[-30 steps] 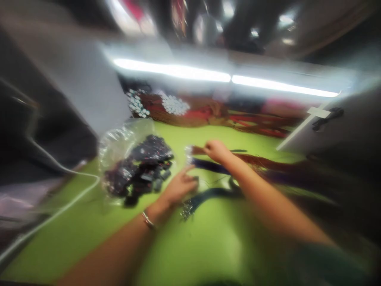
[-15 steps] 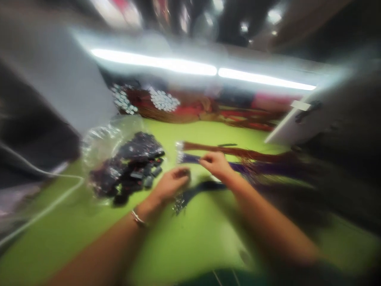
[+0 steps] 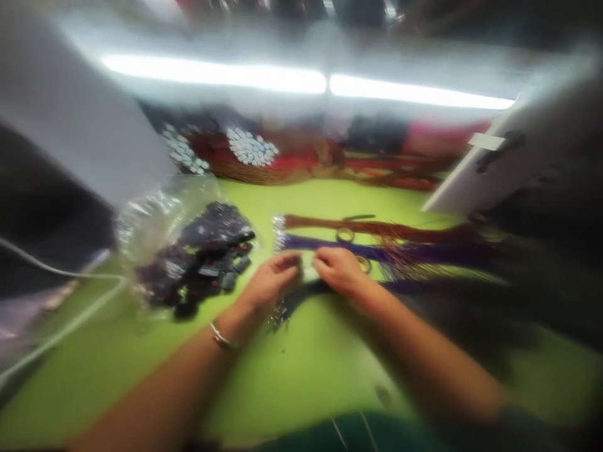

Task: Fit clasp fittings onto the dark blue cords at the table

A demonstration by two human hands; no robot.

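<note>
My left hand (image 3: 276, 279) is closed, thumb against fingers. What it pinches is too blurred to make out. Close by on its right, my right hand (image 3: 342, 270) is also closed, and whatever its fingertips hold is hidden. A pale blurred patch shows between the two hands. Beneath them runs a dark wire bundle (image 3: 308, 290) with shiny metal ends (image 3: 279, 314). Just beyond lie a purple wire bundle (image 3: 315, 243) and a brown wire bundle (image 3: 311, 222), both with whitish tips at the left.
Black plastic connectors (image 3: 217, 273) spill from a clear plastic bag (image 3: 155, 220) on the left of the green table (image 3: 301, 389). Rolls of tape (image 3: 345, 235) sit among the wires. More wire bundles (image 3: 301, 166) lie at the back under a light tube (image 3: 217, 72). A white cable (image 3: 70, 326) crosses the left side.
My right hand has come down and closer to my left hand, its fingers more curled. The left hand has barely moved. The camera view has shifted slightly.
</note>
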